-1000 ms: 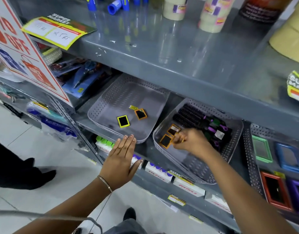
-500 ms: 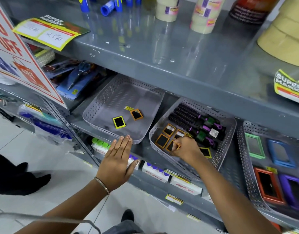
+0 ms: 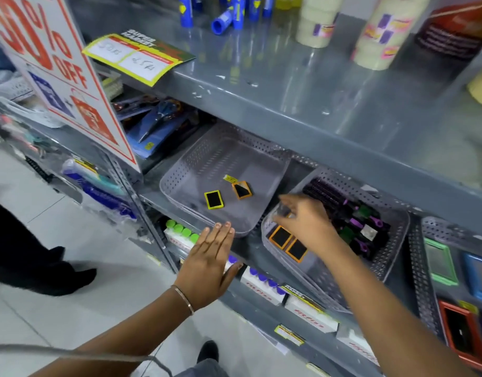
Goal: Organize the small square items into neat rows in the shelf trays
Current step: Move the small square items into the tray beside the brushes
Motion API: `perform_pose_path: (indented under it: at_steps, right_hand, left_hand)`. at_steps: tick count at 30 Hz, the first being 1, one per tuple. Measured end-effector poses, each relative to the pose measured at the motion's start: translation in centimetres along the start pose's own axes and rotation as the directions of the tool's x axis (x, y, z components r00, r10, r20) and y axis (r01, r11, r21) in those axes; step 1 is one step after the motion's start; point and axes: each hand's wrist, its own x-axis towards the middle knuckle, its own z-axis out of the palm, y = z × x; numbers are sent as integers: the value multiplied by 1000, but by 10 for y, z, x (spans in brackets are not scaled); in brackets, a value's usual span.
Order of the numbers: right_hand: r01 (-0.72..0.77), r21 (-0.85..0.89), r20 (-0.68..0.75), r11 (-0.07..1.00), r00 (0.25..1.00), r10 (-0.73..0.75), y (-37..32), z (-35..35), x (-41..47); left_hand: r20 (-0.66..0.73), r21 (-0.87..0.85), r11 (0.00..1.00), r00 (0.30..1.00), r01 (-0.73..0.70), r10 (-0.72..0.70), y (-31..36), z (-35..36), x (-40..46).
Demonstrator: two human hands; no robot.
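Two grey perforated trays sit side by side on the middle shelf. The left tray [image 3: 264,170] holds a yellow-framed square [image 3: 213,199], an orange-framed square [image 3: 242,190] and a small yellow tag [image 3: 230,178]. The right tray [image 3: 395,221] holds two orange-framed squares [image 3: 281,237] [image 3: 297,250] lying next to each other, plus dark hair rollers [image 3: 351,213]. My right hand [image 3: 306,220] hovers over that tray's left end, blurred, fingers pinched with a sliver of orange between them. My left hand [image 3: 210,254] is flat, its fingertips at the left tray's front rim.
A third tray [image 3: 420,268] at the right holds larger green, blue and red framed mirrors. Tape rolls [image 3: 378,31] and blue tubes stand on the shelf above. A discount sign [image 3: 57,77] hangs at the left. Boxes with coloured caps [image 3: 261,281] fill the lower shelf. Someone's dark shoes [image 3: 57,270] stand on the floor.
My right hand has moved from the front of the right tray up toward its far left end, uncovering the two orange squares. My left hand stays at the left tray's rim.
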Motion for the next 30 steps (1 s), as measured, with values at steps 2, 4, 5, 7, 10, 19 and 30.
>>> perform_pose_path:
  at_steps: [2, 4, 5, 7, 10, 19, 30]
  right_hand:
    - [164, 40, 57, 986, 984, -167, -26, 11, 31]
    - [265, -33, 196, 964, 947, -254, -47, 28, 63]
    - [302, -87, 270, 949, 925, -269, -54, 38, 77]
    - [361, -126, 353, 924, 887, -298, -61, 57, 99]
    - [451, -122, 416, 884, 832, -367, -65, 79, 119]
    - [536, -109, 468, 837, 771, -433, -58, 96, 132]
    - [134, 156, 105, 979, 983, -151, 29, -18, 14]
  left_hand:
    - [-10, -6, 1000, 1000, 6, -6, -1, -1, 0]
    - [-30, -27, 1000, 1000, -3, 3, -1, -1, -1]
    - [-36, -30, 1000, 999, -9, 8, -2, -1, -1]
    - [-34, -2, 1000, 999, -26, 26, -4, -1, -2]
    - [-16, 34, 999, 999, -31, 32, -7, -2, -2]
    - [17, 12, 1000, 1000, -23, 22, -8, -3, -3]
    - [68, -145, 963, 969, -226, 238, 60, -9, 7]
